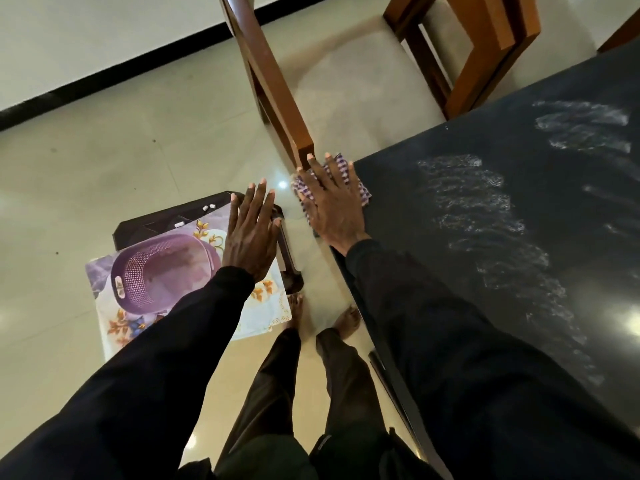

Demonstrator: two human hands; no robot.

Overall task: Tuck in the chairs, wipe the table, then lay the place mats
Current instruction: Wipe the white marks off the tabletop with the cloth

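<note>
The checked cloth [362, 194] lies on the near-left corner of the dark table [485, 258], half overhanging the edge. I see my right hand [332, 206] pressing flat on it, fingers straight and spread, nothing gripped. Pale, smeary wipe streaks [474, 199] run across the tabletop to the right of the cloth (they look damp, though I cannot say for sure).

Just beyond the cloth stands a wooden chair [277, 91], its backrest end close to my fingertips and its cream seat partly under the table's far edge. A second wooden chair [485, 46] shows beside it.

My left hand [251, 233] is open, fingers straight, held above a low dark stool [145, 226] beside the table; whether it touches the stool I cannot tell. On the stool lies a floral place mat [266, 306], with a purple perforated basket [162, 261] resting on it. Bare feet [294, 306] stand on the glossy tile floor [104, 161] between stool and table.
</note>
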